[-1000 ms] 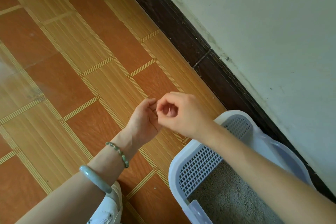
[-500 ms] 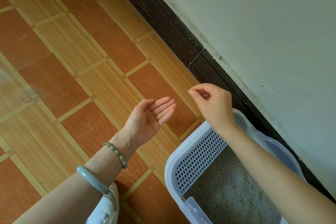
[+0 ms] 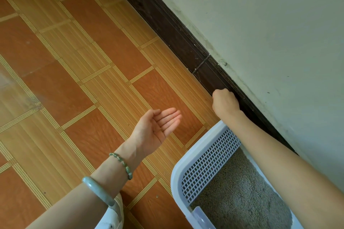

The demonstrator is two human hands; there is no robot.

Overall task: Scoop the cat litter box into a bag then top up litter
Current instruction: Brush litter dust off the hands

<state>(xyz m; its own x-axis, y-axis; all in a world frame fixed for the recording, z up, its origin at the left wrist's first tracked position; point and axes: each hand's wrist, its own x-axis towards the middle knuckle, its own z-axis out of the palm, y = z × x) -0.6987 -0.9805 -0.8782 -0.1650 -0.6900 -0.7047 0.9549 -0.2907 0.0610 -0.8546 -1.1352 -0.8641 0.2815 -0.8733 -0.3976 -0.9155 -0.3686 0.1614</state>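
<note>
The white litter box (image 3: 175,174) stands on the floor at the lower right, close to the wall. A grid platform (image 3: 208,163) covers its near end and grey-brown litter (image 3: 240,195) fills the tray behind it. My left hand (image 3: 158,126) hovers over the floor left of the box, palm up, fingers straight, with nothing in it. My right hand (image 3: 225,102) reaches past the box's far end to the dark baseboard. I see the back of that hand, with fingers curled under and no object showing in them. No bag or scoop is in view.
A dark baseboard (image 3: 167,24) runs diagonally under the pale wall (image 3: 260,33). Orange and tan tiled floor (image 3: 65,80) spreads to the left. A white shoe (image 3: 111,218) sits at the bottom edge. A pale plastic part (image 3: 202,216) juts up inside the box.
My hands were together a second ago, right fingertips pinching at the left palm. The right hand has since moved away toward the baseboard, and the left hand has opened flat.
</note>
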